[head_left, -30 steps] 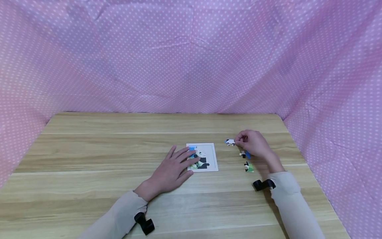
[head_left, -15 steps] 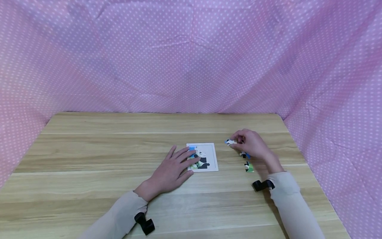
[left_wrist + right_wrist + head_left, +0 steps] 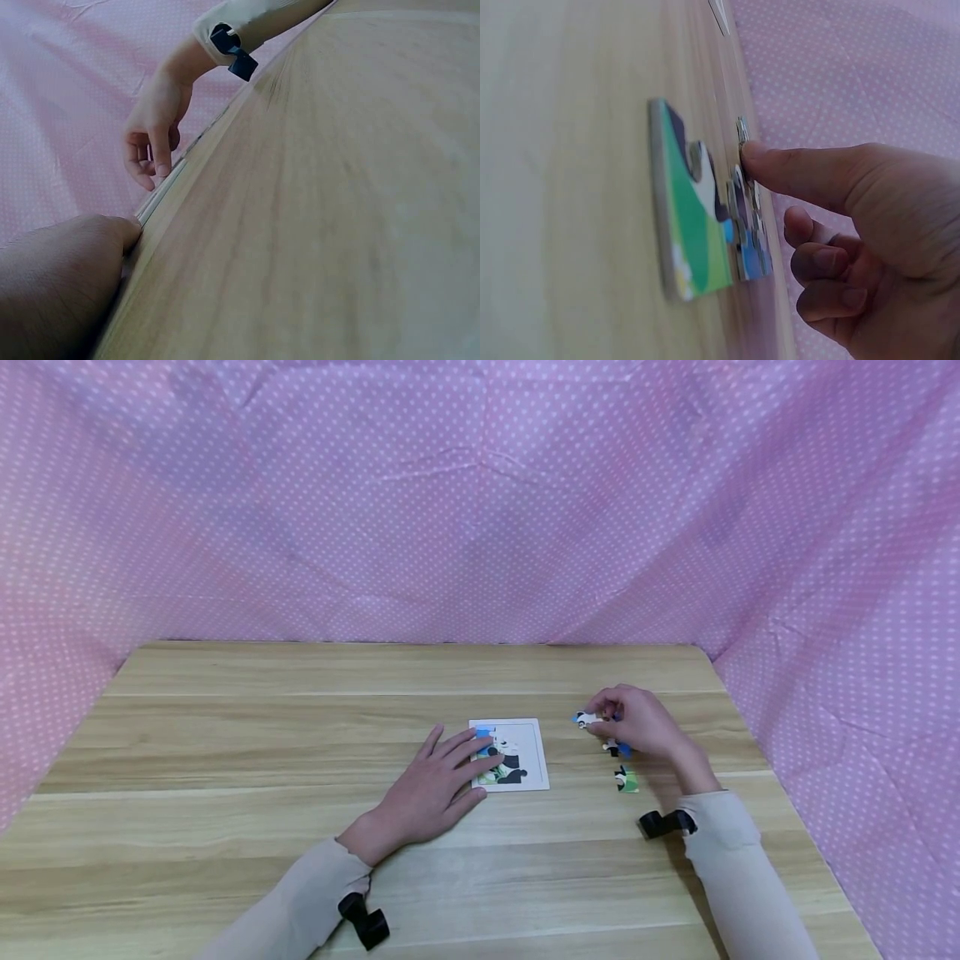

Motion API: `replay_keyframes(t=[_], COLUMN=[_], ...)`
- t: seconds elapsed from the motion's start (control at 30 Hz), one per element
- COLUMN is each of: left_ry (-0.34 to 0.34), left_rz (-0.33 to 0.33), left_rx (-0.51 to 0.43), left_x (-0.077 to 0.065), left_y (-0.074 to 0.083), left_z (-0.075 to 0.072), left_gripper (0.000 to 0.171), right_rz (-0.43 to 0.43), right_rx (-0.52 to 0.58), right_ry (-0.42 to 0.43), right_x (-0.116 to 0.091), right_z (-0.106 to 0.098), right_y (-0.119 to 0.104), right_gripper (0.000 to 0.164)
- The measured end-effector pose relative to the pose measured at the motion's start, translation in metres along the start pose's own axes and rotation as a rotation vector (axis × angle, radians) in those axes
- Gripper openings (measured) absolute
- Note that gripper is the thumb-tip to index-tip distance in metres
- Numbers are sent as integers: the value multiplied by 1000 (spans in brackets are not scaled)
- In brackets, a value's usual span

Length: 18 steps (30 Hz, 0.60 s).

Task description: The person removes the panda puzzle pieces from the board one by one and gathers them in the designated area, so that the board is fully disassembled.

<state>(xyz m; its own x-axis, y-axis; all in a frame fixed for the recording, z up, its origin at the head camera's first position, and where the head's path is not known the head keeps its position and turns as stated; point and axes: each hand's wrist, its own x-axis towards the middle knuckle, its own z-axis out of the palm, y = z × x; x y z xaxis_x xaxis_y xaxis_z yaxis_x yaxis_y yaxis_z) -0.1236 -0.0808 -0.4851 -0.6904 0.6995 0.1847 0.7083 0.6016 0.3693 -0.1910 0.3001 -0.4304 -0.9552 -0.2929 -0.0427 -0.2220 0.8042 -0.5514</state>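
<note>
My left hand (image 3: 423,793) lies with fingers spread over the left part of a white-bordered puzzle board (image 3: 534,760). A panda picture in blue, green, black and white partly shows beneath those fingers. To the right, my right hand (image 3: 637,722) pinches a white, black and blue puzzle piece (image 3: 583,719) between thumb and fingers, low over the table. Just below that hand lies a puzzle piece with blue and black (image 3: 611,747). Nearer the front is a green puzzle piece (image 3: 626,779), seen large in the right wrist view (image 3: 697,225).
Everything rests on a wood-grain table (image 3: 262,735). Pink cloth with white dots (image 3: 480,527) hangs behind and beside it. Each sleeve carries a black wrist device, one on the left (image 3: 363,922) and one on the right (image 3: 666,823).
My right hand has moved left onto the white and blue puzzle piece, and the piece has then shifted slightly to the right with it. My left hand has stayed still.
</note>
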Motion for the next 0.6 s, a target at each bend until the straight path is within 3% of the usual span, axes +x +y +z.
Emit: replay_keyframes(t=[0.6], left_ry=[28], left_rz=[9], left_rx=[-15], left_x=[-1], left_y=[0], left_z=[-2], left_gripper=[51], right_rz=[-34], right_rx=[27], right_ry=[20], right_x=[1], right_z=[4], right_y=[-10], right_gripper=[23])
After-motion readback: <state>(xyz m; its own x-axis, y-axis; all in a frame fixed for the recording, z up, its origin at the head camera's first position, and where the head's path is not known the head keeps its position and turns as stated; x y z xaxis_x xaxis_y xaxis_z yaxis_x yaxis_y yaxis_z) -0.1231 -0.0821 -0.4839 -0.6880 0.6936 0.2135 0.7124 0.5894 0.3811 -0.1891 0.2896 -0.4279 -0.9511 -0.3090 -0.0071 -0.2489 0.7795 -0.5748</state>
